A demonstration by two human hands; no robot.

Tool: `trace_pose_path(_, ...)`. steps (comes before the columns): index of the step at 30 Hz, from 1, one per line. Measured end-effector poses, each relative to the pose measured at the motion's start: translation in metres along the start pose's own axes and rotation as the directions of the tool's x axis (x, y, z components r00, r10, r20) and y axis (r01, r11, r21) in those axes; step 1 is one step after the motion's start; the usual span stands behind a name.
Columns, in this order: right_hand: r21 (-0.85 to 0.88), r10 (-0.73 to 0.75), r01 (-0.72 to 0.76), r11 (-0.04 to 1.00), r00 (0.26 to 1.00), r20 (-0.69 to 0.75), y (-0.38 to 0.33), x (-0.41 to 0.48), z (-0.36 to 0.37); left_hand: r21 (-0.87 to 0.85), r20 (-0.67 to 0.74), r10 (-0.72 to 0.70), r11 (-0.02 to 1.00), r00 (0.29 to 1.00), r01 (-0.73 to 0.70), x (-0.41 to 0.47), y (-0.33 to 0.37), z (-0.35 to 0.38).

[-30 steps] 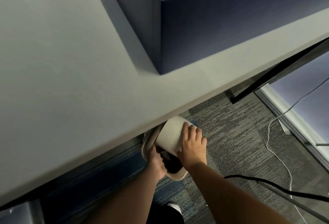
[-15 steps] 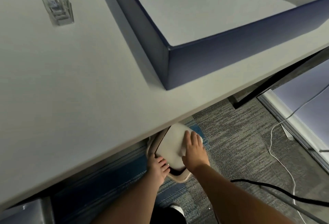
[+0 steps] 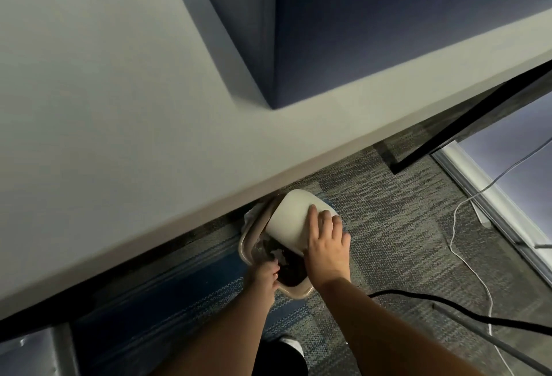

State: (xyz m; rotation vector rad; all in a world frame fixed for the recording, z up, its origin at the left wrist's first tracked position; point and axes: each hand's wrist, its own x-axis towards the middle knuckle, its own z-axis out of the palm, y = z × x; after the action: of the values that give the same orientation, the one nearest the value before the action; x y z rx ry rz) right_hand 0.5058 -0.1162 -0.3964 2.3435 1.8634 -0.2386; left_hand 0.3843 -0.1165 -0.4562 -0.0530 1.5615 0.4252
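Under the desk edge, a white waste bin is tipped mouth-down over a beige bin that stands on the carpet. The beige bin has a clear liner and dark contents inside. My right hand holds the white bin by its lower side, with the fingers spread over the wall and the thumb hidden. My left hand grips the near rim of the beige bin, fingers curled into its mouth against the liner.
A pale desk top fills the upper left and overhangs the bins, with a navy box on it. A black desk leg runs to the floor. A white cable and a black cable lie on the carpet at right. My shoe is below.
The white bin, which lay flatter over the beige bin half a second ago, is tipped up steeply again. My left hand's fingers have curled further into the beige bin's mouth.
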Motion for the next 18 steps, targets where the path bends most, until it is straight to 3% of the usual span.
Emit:
trace_pose_path(4, 0.021, 0.024, -0.024, 0.999, 0.999, 0.035, -0.003, -0.002, -0.003, -0.049, 0.003, -0.028, 0.998, 1.000, 0.028, -0.003, 0.000, -0.001)
trace_pose_path(12, 0.047, 0.015, -0.018, 0.999, 0.997, 0.077, -0.002, 0.003, -0.005, -0.039, -0.137, -0.006, 0.999, 0.991, 0.000, 0.011, 0.011, 0.003)
trace_pose_path(18, 0.040, -0.019, 0.016, 0.999, 0.998, 0.064, 0.003, 0.001, -0.004, 0.050, -0.035, 0.004, 0.999, 0.999, -0.002, 0.005, 0.002, 0.001)
